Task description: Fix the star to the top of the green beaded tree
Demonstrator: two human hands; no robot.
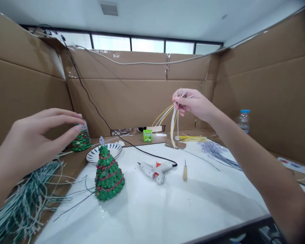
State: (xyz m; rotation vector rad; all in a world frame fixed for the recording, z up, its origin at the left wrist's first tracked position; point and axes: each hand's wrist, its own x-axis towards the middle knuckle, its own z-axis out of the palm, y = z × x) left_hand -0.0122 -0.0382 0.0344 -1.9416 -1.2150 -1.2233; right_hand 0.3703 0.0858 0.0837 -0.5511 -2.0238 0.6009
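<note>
My right hand (186,101) is raised over the back of the white tabletop, its fingers pinched around a bundle of white and yellow strands (173,125) that hangs down. At the left, my left hand (44,135) hovers with thumb and fingers apart and nothing between them. Just beyond its fingertips stands a green tinsel piece (81,139), partly covered by the hand. A small green Christmas tree (109,174) with red bands and a clear tip stands upright on the table. Right of it lie a white glue gun (154,171) and a wooden-handled awl (185,172).
A striped plate (92,156) sits behind the tree. Green and white strands (33,200) pile at left. A green box (147,136), yellow strands (191,138), purple strands (213,149) and a blue-capped bottle (244,121) lie farther back. A black cord (101,117) crosses to the glue gun.
</note>
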